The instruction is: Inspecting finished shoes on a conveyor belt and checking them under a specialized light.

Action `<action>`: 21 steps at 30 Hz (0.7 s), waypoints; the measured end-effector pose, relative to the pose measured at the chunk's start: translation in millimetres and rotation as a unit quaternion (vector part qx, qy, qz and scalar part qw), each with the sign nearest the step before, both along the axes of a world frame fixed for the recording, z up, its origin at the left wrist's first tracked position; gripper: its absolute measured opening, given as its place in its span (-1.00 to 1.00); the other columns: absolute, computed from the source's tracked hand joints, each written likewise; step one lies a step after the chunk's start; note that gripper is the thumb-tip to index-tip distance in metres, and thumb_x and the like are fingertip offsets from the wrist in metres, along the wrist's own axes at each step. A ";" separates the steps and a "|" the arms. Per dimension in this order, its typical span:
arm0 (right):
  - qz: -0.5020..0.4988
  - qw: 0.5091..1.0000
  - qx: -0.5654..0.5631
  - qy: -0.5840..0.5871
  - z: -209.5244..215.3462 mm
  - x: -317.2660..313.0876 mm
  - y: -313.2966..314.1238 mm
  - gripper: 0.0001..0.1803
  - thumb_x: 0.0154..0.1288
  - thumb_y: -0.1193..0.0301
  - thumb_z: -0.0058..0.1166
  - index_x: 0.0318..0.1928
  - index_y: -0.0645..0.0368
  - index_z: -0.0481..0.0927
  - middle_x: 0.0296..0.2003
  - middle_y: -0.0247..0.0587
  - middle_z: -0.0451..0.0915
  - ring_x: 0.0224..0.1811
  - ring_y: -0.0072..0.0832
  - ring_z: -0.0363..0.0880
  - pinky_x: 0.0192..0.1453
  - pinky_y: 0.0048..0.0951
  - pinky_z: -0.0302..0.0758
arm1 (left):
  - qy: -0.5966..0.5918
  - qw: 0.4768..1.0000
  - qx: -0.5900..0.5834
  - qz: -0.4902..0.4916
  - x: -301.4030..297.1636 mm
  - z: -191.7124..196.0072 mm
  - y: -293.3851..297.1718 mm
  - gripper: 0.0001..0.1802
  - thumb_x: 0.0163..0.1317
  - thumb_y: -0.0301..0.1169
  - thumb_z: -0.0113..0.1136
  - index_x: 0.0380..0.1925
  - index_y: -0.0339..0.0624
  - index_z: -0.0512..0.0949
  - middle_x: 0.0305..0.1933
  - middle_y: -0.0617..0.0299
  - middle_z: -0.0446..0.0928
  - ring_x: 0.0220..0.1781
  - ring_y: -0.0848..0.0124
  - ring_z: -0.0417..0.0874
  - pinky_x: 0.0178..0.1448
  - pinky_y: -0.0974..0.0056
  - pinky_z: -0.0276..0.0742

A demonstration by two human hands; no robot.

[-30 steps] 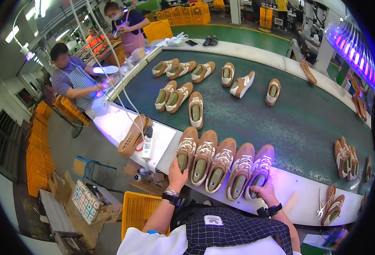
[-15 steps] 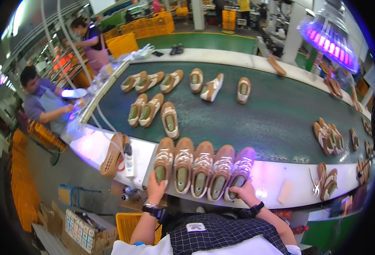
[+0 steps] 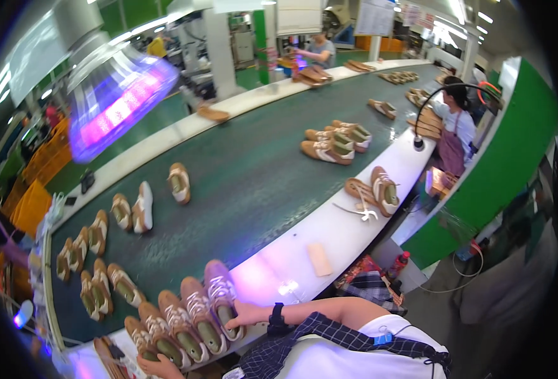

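Observation:
Several brown-and-cream lace-up sneakers stand side by side in a tight row on the white ledge, toes pointing away from me. At the row's right end my right hand (image 3: pixel 248 314) is closed on the heel of a sneaker (image 3: pixel 219 285) tinted violet by the light. My left hand (image 3: pixel 159 367), low in the picture and partly cut off, grips the heel area of the leftmost sneaker (image 3: pixel 141 338). Between them lie the other sneakers of the row, such as the middle sneaker (image 3: pixel 176 321), touched by neither hand as far as I can see.
The green conveyor belt (image 3: pixel 241 189) carries scattered sneakers (image 3: pixel 336 148). On the white ledge (image 3: pixel 279 265) rest a beige card (image 3: pixel 319 259), a sneaker (image 3: pixel 385 189) and a sole beside white laces. A violet lamp (image 3: pixel 124 107) hangs at upper left. A co-worker (image 3: pixel 456 126) stands at the right.
My view has swung to the right, so the row now appears lower and further left. Both hands still hold the end sneakers of the row.

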State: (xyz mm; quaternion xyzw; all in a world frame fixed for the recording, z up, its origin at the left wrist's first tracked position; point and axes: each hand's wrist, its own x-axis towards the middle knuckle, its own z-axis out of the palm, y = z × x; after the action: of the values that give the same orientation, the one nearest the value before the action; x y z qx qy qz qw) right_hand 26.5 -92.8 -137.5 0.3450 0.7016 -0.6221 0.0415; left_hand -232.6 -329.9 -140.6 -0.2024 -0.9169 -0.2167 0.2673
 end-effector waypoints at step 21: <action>-0.479 0.830 0.247 -0.146 4.1 320.8 390.2 -0.34 -0.10 0.16 0.26 -0.05 0.44 0.53 -0.10 0.27 0.60 -0.02 0.01 0.60 0.09 -0.20 0.51 | -0.101 0.904 -0.098 -0.405 167.6 57.1 195.0 -0.65 0.08 -0.31 0.07 -0.23 -0.40 0.55 -0.29 -0.26 0.52 -0.20 -0.19 0.49 -0.01 -0.08 0.39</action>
State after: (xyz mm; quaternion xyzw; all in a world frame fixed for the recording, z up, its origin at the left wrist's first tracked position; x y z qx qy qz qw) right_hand 347.3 297.4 -133.3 0.7234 0.5643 -0.3122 -0.2465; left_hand -64.9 -134.9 -83.5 -0.5584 -0.7947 -0.2344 0.0414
